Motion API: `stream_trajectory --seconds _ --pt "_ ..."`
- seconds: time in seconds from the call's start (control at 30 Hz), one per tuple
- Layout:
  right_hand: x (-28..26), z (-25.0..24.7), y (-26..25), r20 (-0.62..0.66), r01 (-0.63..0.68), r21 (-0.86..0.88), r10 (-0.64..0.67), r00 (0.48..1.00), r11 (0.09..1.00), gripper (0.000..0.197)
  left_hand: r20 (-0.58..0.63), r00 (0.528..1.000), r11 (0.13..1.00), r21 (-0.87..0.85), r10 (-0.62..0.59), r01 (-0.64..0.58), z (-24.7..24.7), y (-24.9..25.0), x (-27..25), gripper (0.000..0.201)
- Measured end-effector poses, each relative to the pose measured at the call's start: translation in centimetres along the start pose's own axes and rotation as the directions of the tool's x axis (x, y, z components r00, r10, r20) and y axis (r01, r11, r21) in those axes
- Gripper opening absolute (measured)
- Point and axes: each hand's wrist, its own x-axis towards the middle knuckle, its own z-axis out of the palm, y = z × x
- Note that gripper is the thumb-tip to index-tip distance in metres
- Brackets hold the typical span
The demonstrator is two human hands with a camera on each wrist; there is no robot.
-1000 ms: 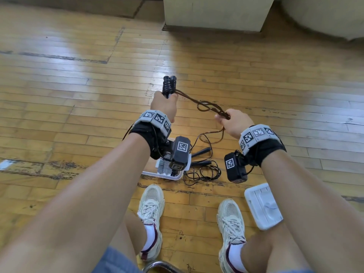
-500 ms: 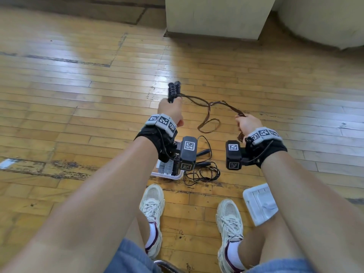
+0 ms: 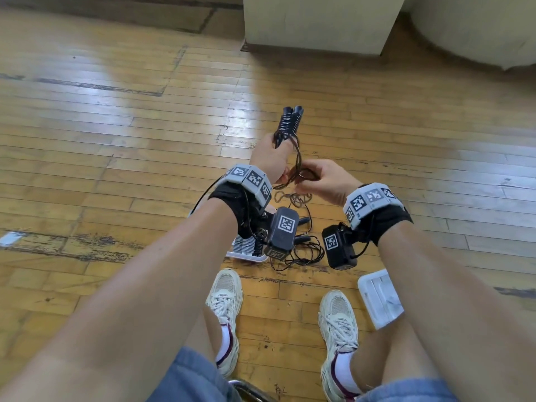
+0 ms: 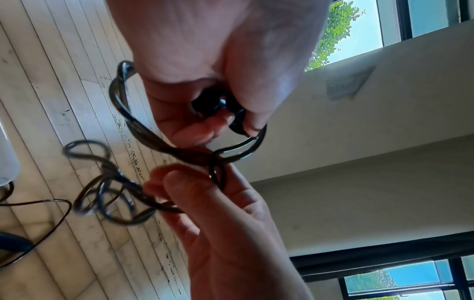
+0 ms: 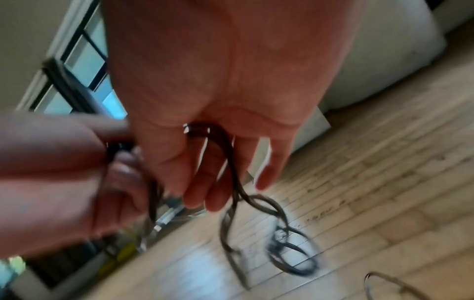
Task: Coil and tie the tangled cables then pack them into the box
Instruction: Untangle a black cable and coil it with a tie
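**Both hands on the dark cable, raised above the white box**

Head view: person is seated, forearms out over a wood floor. Left hand is fisted around the dark cable, whose two ribbed plug ends stick up out of the fist. Right hand is just beside it, fingers curled onto loops of the same cable. More loops dangle below the hands. The white box sits on the floor below the left wrist, mostly hidden by the wrist camera. A loose tangle of thin black cable lies just right of the box. The white lid lies further right of the box, near the right shoe; left shoe is on the near side of the box.

Left wrist view: left hand grips the plug ends, fingers wrapped tight. Right hand pinches the cable between thumb and fingers, touching the left fingertips. Loops hang left of it, blurred.

Right wrist view: heavy blur. Right hand has the cable running through its curled fingers, loops hanging below. Left hand is closed on the strands beside it.
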Motion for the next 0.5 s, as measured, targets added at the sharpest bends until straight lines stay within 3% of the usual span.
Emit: stream_trajectory --seconds 0.1,0.23,0.3,0.4,0.43,0.5 --pt "-0.1 -0.3 -0.1 0.088 -0.079 0.258 0.058 0.994 0.963 0.018 -0.072 0.997 0.999 -0.023 -0.028 0.026 -0.3 -0.1 0.3 0.015" --pt "0.1 -1.1 0.6 -0.148 -0.12 0.422 0.199 0.969 0.898 0.033 -0.152 0.985 0.994 -0.086 -0.076 0.064 -0.7 -0.3 0.8 0.023" --pt "0.3 -1.5 1.5 -0.236 -0.202 0.534 0.375 0.896 0.821 0.033 -0.183 0.979 0.992 -0.105 -0.092 0.074 -0.7 -0.6 0.9 0.022" --pt "0.5 -2.1 3.6 -0.268 -0.311 0.696 0.636 0.723 0.647 0.032 -0.263 0.957 0.985 -0.152 -0.123 0.085 -1.2 -0.7 1.3 0.018" --pt "0.5 -2.3 4.3 -0.26 -0.315 0.753 0.702 0.663 0.577 0.031 -0.287 0.947 0.98 -0.175 -0.141 0.092 -1.4 -0.8 1.5 0.018" --pt "0.3 -2.8 5.1 -0.242 -0.275 0.836 0.769 0.592 0.475 0.031 -0.329 0.93 0.973 -0.209 -0.163 0.096 -1.9 -1.0 1.8 0.019"
